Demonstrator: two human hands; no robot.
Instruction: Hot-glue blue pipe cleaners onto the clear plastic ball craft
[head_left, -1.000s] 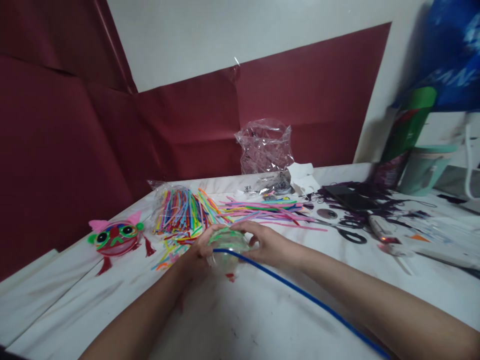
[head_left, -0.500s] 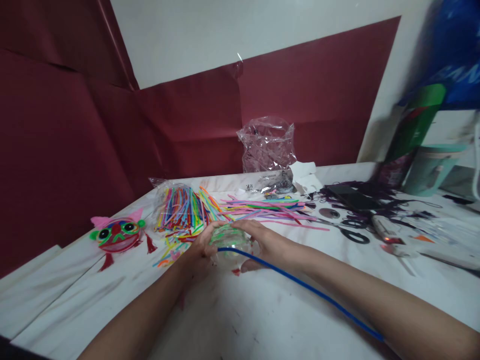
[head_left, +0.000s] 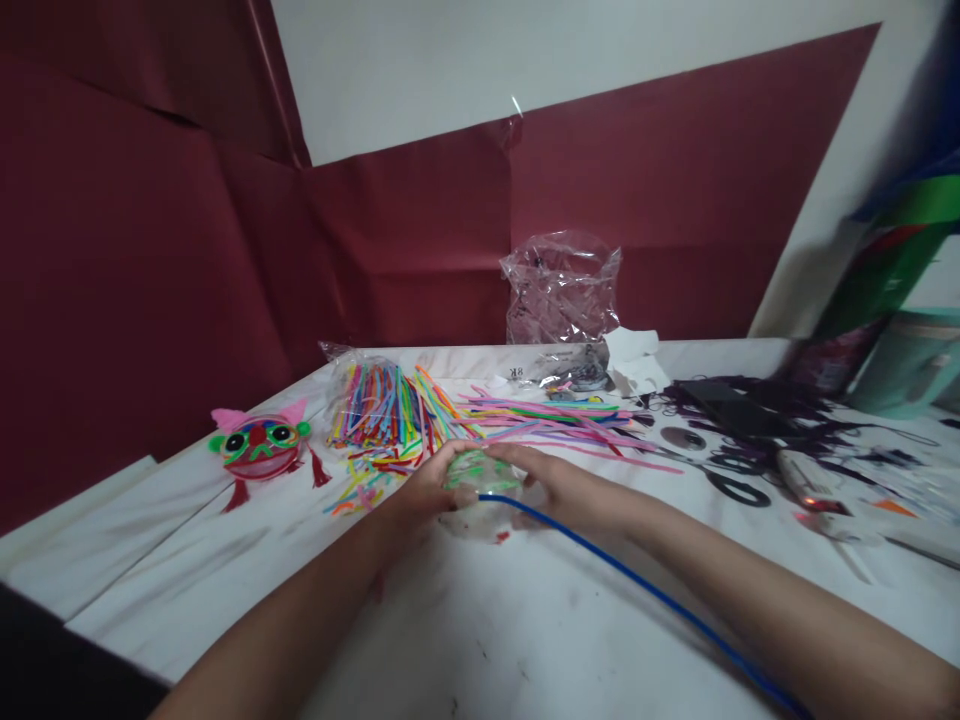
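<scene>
The blue pipe cleaner (head_left: 637, 581) runs from the clear ball (head_left: 478, 482) past the right forearm (head_left: 720, 560); an arm shift could snag it. Left hand (head_left: 429, 486) and right hand (head_left: 566, 492) clasp the ball over the counter (head_left: 450, 640); uneven pressure might make it slip toward the bright pipe cleaners (head_left: 555, 412) beyond.

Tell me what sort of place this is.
Probably a craft table, judging by the bundle of colourful pipe cleaners, the scissors and the pink-eared ornament with red tassels.

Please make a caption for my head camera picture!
Left hand and right hand hold a clear, green-marked piece; a blue strip stretches toward the camera.
</scene>
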